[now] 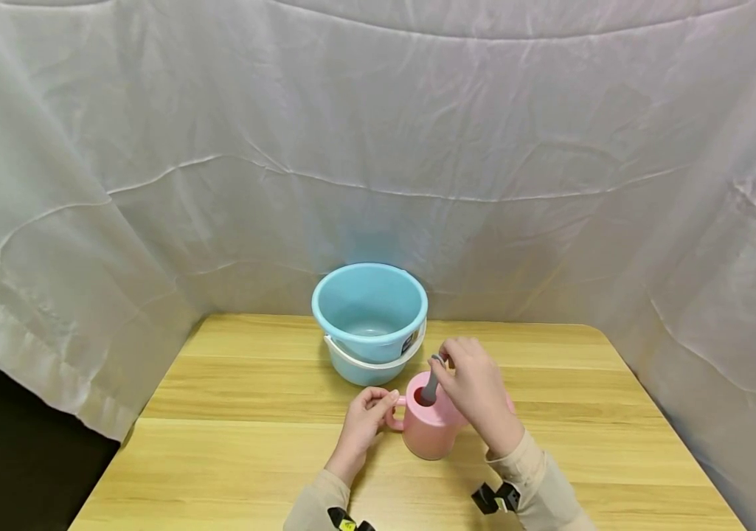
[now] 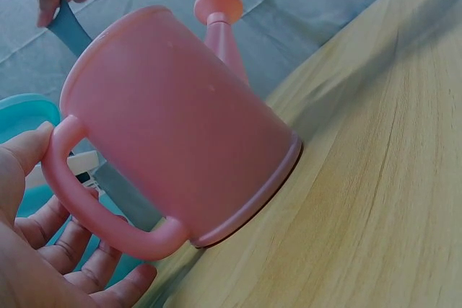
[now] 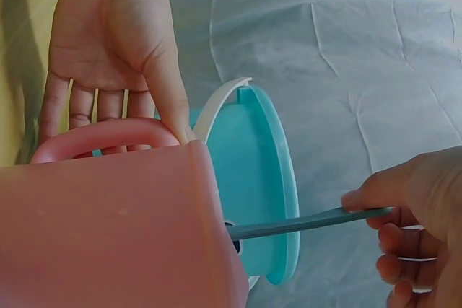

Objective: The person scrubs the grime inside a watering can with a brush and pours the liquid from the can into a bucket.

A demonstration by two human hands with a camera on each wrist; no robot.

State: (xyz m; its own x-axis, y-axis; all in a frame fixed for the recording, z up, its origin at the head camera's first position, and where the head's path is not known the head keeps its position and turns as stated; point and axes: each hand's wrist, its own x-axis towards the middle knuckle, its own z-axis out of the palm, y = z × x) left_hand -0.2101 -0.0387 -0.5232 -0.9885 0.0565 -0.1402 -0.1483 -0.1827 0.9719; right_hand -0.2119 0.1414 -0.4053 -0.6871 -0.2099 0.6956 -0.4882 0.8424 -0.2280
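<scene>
A pink watering can [image 1: 431, 431] stands on the table, its round sprinkler head [image 2: 218, 6] visible in the left wrist view. My left hand [image 1: 359, 431] is at the can's loop handle [image 2: 119, 232], thumb on its upper end and fingers around its far side. Above the can, my right hand [image 1: 477, 383] pinches the top of a slim grey handle [image 3: 310, 223] between thumb and forefinger. This handle slants down into the round opening in the can's top; its lower end is hidden inside. Something red shows within the opening.
Just behind the can stands a light blue bucket [image 1: 371, 343] with a white carrying handle [image 3: 220, 110] hanging down its front. The wooden table [image 1: 231, 442] ends at the back against a pale hanging cloth [image 1: 378, 147], which also closes off both sides.
</scene>
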